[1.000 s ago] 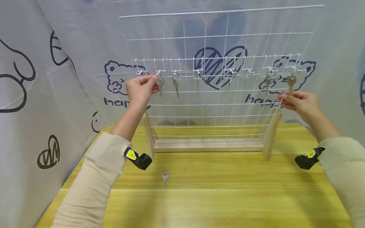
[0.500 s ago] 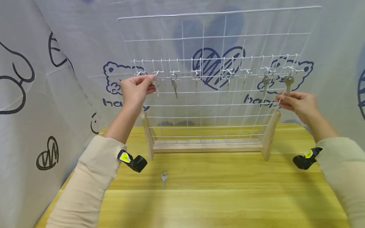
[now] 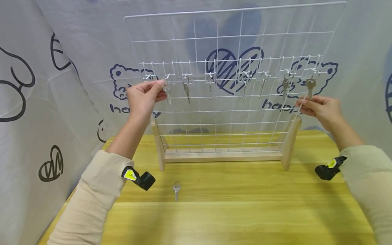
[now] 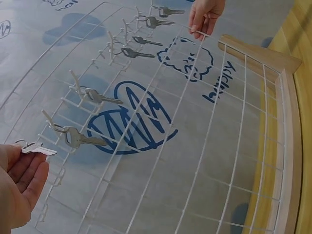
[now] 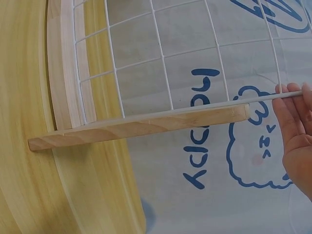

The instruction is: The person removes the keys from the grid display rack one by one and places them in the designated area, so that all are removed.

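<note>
My left hand [image 3: 142, 98] pinches a silver key [image 4: 39, 148] by its ring end, close to the second hook [image 3: 167, 75] from the left on the white wire rack [image 3: 223, 110]. In the left wrist view the key lies across the fingers; whether its ring is round the hook is hard to tell. My right hand [image 3: 321, 108] grips the rack's right edge wire between thumb and fingers, below a hanging brass-toned key [image 3: 310, 85]. More keys hang from hooks between the hands, such as one key [image 3: 186, 91] just right of the left hand.
A single key [image 3: 176, 191] with a ring lies on the wooden table [image 3: 229, 217], in front of the rack. Wooden feet [image 3: 291, 144] hold the rack upright. Behind it hangs a printed cloth [image 3: 76, 102].
My left hand has shifted slightly left and its fingertips have drawn a little away from the hook. The right hand keeps its grip on the rack's edge.
</note>
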Demonstrator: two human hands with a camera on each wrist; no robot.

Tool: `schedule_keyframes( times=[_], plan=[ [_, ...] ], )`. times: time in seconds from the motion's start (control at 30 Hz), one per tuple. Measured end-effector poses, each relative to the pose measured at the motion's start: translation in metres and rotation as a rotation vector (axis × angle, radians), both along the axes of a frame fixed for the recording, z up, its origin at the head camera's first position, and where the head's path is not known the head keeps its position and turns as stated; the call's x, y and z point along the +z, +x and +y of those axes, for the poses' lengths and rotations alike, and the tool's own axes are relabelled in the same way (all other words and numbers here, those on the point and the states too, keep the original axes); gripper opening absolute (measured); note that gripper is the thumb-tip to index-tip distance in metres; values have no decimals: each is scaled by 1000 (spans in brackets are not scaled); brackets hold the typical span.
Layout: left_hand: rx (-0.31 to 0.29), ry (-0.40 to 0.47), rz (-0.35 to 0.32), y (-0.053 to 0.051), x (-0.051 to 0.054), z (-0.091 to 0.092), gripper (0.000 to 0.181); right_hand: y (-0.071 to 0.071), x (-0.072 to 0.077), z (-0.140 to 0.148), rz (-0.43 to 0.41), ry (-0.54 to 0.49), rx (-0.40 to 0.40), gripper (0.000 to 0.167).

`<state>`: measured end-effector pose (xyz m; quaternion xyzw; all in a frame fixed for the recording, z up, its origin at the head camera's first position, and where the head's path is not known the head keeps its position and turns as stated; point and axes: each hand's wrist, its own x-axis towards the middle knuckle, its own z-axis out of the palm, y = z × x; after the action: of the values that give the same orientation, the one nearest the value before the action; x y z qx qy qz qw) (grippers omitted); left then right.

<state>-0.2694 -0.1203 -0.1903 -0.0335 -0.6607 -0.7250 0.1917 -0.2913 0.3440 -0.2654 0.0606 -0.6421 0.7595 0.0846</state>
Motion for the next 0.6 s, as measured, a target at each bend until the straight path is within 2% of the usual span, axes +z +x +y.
schedule_keyframes(
  times=[0.23,0.47,0.6],
  plan=[
    [-46,-39,-50,2,-17,1,30,1,1,3,-4,-18,1,7],
    [-50,-105,-64,-1,-47,1,30,2,0,0,8,1,-1,8],
    [-52,-138,-113,1,-66,3,29,2,0,-1,8,12,-8,8]
  ],
)
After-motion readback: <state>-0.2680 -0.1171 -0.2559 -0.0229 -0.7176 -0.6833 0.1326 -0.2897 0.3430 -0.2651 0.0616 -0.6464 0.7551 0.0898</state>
